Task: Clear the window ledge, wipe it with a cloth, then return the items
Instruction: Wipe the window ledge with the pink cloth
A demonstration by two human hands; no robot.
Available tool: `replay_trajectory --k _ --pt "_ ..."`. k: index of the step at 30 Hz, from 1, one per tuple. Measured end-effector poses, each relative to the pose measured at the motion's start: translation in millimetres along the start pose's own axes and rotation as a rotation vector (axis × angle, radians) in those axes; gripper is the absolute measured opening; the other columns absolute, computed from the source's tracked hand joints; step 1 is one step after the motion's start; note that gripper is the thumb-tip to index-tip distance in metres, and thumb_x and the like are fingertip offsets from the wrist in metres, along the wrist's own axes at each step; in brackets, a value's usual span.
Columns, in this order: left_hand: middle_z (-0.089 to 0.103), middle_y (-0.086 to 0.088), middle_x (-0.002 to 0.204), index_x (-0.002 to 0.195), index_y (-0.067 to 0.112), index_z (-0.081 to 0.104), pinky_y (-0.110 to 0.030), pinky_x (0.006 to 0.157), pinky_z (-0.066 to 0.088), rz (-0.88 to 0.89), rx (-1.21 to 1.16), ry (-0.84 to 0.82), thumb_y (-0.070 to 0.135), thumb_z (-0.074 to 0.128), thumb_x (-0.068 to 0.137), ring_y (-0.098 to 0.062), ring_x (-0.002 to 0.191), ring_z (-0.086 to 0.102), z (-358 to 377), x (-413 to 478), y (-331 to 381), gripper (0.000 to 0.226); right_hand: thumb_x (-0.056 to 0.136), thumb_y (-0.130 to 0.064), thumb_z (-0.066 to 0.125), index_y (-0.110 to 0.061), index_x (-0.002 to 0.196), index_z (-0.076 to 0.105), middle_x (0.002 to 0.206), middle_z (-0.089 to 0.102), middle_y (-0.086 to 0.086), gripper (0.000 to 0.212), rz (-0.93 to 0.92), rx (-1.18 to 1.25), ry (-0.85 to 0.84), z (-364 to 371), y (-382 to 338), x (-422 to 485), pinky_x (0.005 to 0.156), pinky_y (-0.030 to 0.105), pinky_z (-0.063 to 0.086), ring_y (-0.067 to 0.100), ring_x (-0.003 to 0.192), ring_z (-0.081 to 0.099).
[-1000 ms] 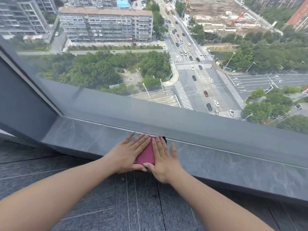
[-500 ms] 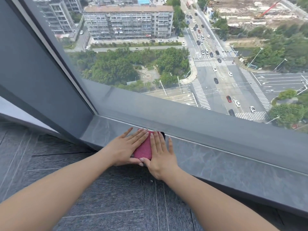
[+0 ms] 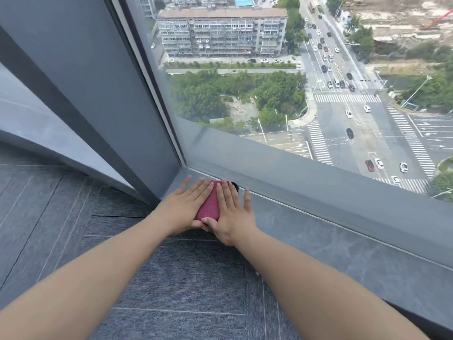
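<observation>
A folded pink-red cloth (image 3: 210, 204) lies flat on the grey stone window ledge (image 3: 343, 246), close to its left corner. My left hand (image 3: 181, 207) presses on the cloth's left side with fingers spread flat. My right hand (image 3: 232, 212) presses on its right side, fingers also flat, thumb under the cloth's near edge. A dark edge shows at the cloth's far right corner. No other items are on the ledge in view.
A grey window frame (image 3: 306, 173) and glass rise right behind the ledge. A grey pillar (image 3: 110, 94) closes the ledge's left end. Grey carpet tiles (image 3: 171, 290) cover the floor below my arms.
Both hands have slid the cloth leftward along the ledge, from its middle stretch to the corner by the pillar. The head view has turned left with them.
</observation>
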State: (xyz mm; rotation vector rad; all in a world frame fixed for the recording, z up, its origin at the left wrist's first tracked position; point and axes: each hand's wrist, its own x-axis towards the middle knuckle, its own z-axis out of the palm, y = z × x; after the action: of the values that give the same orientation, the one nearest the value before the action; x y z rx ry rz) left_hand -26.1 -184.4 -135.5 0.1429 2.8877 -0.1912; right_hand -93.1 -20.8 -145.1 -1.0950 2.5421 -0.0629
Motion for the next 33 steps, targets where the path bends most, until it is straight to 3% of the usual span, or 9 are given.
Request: replay_trajectory --k 3,6,12,17,21,26,33 --pt "-0.018 -0.010 0.161 0.152 0.003 -0.015 -0.044 0.122 -0.010 -0.109 -0.045 -0.070 0.065 0.049 0.086 -0.021 0.149 -0.016 -7 -8 20 0.110 0.092 -0.071 0.019 -0.014 0.153 -0.022 0.162 -0.027 0.000 0.094 -0.009 0.006 -0.050 -3 -4 5 0.117 0.055 -0.019 0.016 0.148 -0.028" --pt "-0.022 -0.013 0.160 0.151 0.002 -0.017 -0.040 0.122 -0.010 -0.215 -0.193 -0.058 0.054 0.055 0.087 -0.023 0.148 -0.021 -2 -8 47 0.109 0.095 -0.060 0.025 -0.013 0.154 -0.020 0.163 -0.026 0.002 0.088 -0.059 0.016 -0.051 -7 2 1 0.117 0.054 -0.019 0.015 0.148 -0.028" --pt "-0.029 -0.011 0.156 0.151 0.002 -0.018 -0.040 0.119 -0.016 -0.324 -0.213 0.007 0.055 0.052 0.086 -0.027 0.147 -0.024 6 -5 59 0.109 0.098 -0.058 0.028 -0.011 0.154 -0.018 0.163 -0.024 0.004 0.087 -0.102 0.012 -0.040 -4 7 -2 0.120 0.048 -0.017 0.018 0.149 -0.026" --pt "-0.025 -0.012 0.159 0.152 0.004 -0.017 -0.043 0.120 -0.014 -0.347 -0.147 -0.005 0.049 0.053 0.087 -0.024 0.148 -0.021 9 -9 32 0.105 0.096 -0.062 0.025 -0.014 0.154 -0.019 0.163 -0.025 0.001 0.088 -0.105 0.073 -0.044 -1 -11 17 0.121 0.045 -0.017 0.015 0.148 -0.028" --pt "-0.028 -0.010 0.155 0.145 0.003 -0.024 -0.043 0.118 -0.015 -0.407 -0.067 0.017 0.033 0.045 0.095 -0.026 0.149 -0.017 12 -15 13 0.090 0.096 -0.059 0.025 -0.012 0.155 -0.017 0.163 -0.023 0.004 0.086 -0.150 0.030 -0.021 -2 -31 34 0.121 0.044 -0.017 0.019 0.149 -0.026" --pt "-0.010 -0.016 0.161 0.147 -0.002 -0.014 -0.037 0.117 -0.010 -0.444 -0.011 0.122 0.020 0.031 0.101 -0.028 0.151 -0.003 21 -15 3 0.068 0.097 -0.054 0.030 -0.011 0.155 -0.016 0.163 -0.023 0.005 0.085 -0.174 0.012 -0.026 -4 -44 49 0.121 0.044 -0.015 0.020 0.150 -0.024" --pt "-0.010 -0.018 0.162 0.151 -0.002 -0.010 -0.036 0.121 -0.006 -0.447 -0.010 -0.024 0.017 0.032 0.102 -0.028 0.151 -0.005 12 -18 4 0.068 0.090 -0.066 0.037 -0.010 0.155 -0.015 0.164 -0.020 0.007 0.101 -0.219 -0.038 -0.027 -10 -44 38 0.121 0.046 -0.015 0.022 0.150 -0.023"
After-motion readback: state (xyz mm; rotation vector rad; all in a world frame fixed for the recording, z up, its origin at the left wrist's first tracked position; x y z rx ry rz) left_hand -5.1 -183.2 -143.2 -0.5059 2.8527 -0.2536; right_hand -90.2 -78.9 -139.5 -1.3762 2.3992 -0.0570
